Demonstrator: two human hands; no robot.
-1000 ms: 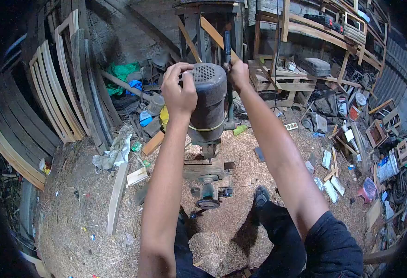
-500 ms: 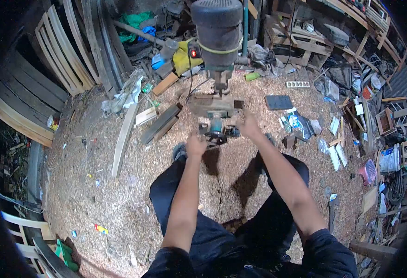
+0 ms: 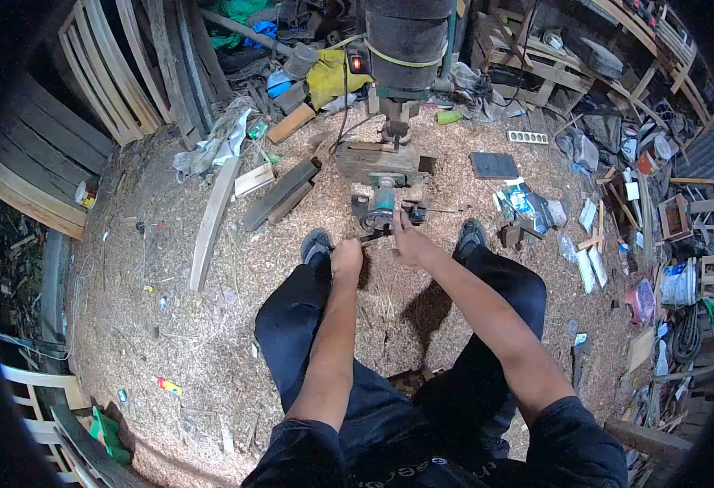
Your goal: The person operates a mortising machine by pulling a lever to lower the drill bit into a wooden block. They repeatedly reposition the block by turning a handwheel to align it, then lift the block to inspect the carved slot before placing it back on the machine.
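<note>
A drill-press-like machine stands in front of me, with a dark motor housing (image 3: pixel 406 49) above and a drill head (image 3: pixel 395 122) below it. Under the head lies a worn wooden block (image 3: pixel 380 163), on a carriage with a green metal body (image 3: pixel 385 199). The dark handwheel (image 3: pixel 376 220) sits at the carriage's near side. My left hand (image 3: pixel 346 257) is closed around the end of a dark handle (image 3: pixel 372 237) below the wheel. My right hand (image 3: pixel 411 241) is at the wheel's right side, fingers stretched upward against the green body; their tips are partly hard to make out.
Wood shavings cover the ground (image 3: pixel 211 350). Dark timber offcuts (image 3: pixel 282 193) and a long plank (image 3: pixel 215 224) lie left of the machine. A white power strip (image 3: pixel 528 137) and a dark flat block (image 3: pixel 494 165) are to the right. Cluttered scrap lines the right wall; a red-lit switch (image 3: pixel 357 63) hangs by the motor.
My right hand has moved left and down, from the carriage's right side to the handwheel. My left hand stays low at the left. The view has shifted slightly, so the machine appears further right.
</note>
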